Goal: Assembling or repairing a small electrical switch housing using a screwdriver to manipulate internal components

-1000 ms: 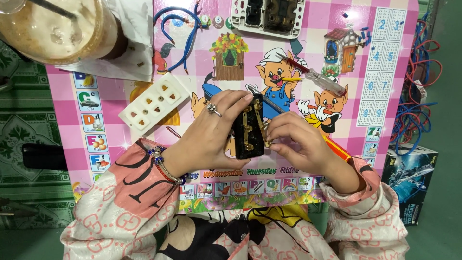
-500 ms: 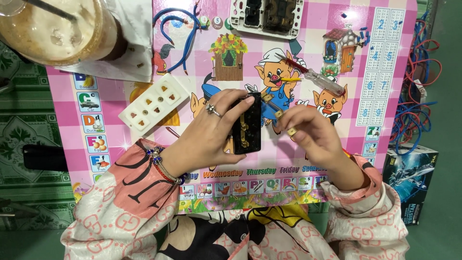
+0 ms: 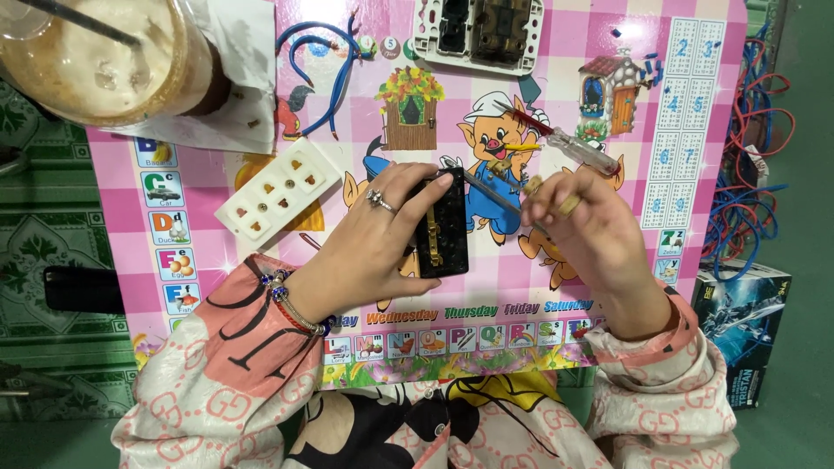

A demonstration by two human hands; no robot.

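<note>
My left hand (image 3: 369, 247) clamps a black rectangular socket body with brass contact strips (image 3: 441, 234) just above the worktop, thumb under its lower edge and fingers over the top, so the brass side faces up at me and cannot twist. My right hand (image 3: 591, 234), at three o'clock from it, is closed around a screwdriver with a clear plastic handle (image 3: 580, 151); its thin shaft slants down toward the upper right corner of the black piece, though the tip is blurred.

At ten o'clock lies a white plastic socket cover with shaped holes (image 3: 278, 189), set aside within reach. At twelve o'clock rests a white switch frame (image 3: 479, 33) beside loose blue wires (image 3: 323, 69).

All this sits on a pink checked children's worktop printed with cartoon pigs (image 3: 678, 287). At eleven o'clock stands a clear cup of milky iced coffee (image 3: 95, 54); green patterned floor tiles (image 3: 43, 260) and tangled red and blue cable (image 3: 747, 156) flank it.
</note>
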